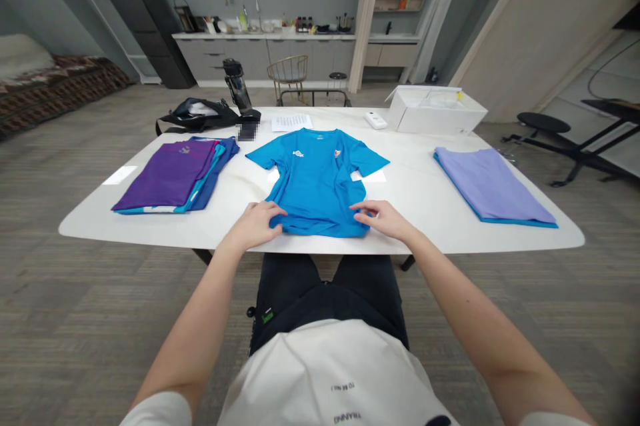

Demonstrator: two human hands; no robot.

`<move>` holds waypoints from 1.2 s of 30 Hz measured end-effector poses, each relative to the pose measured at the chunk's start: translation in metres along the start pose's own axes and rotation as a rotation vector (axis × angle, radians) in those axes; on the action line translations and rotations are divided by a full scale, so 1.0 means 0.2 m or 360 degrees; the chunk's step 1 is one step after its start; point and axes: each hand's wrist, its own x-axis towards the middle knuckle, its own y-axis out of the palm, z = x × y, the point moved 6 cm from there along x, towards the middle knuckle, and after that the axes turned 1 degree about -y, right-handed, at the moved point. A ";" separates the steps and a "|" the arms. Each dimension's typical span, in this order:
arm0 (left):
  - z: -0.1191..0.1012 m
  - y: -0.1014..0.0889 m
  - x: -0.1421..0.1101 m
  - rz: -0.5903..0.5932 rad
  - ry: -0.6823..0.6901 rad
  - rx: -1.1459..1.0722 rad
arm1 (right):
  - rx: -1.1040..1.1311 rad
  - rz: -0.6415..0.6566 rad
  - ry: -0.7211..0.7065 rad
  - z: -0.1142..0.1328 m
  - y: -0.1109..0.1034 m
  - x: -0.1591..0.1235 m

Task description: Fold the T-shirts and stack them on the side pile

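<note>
A blue short-sleeved T-shirt (317, 176) lies spread front side up, its collar away from me and its hem near the table's front edge. It has a white logo and a small crest on the chest, and loose wrinkles towards the hem. My left hand (259, 223) rests at the shirt's lower left corner, thumb and fingers apart. At the lower right side, my right hand (384, 218) has its fingertips at the fabric edge, also with thumb and fingers apart. I see neither hand closed on cloth.
On the white table (415, 213) lie a stack of folded shirts (165, 176), purple on top, and folded lavender and blue shirts (493, 186). Further back are a black bag (200, 113), a bottle (237, 89), a paper (291, 123), a white device (376, 121) and a white box (435, 111).
</note>
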 end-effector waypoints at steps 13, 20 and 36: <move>0.06 0.38 0.13 -0.0022 -0.0331 0.0061 | -0.0097 -0.0291 0.0474 -0.44 0.06 0.28; 0.22 0.32 0.11 0.0017 -0.0580 0.0198 | -0.0180 -0.0656 0.0815 -0.43 -0.24 0.03; -0.18 0.30 0.05 -0.0114 -0.0010 0.0171 | -0.0585 -0.0086 -0.0103 -0.11 0.10 -0.26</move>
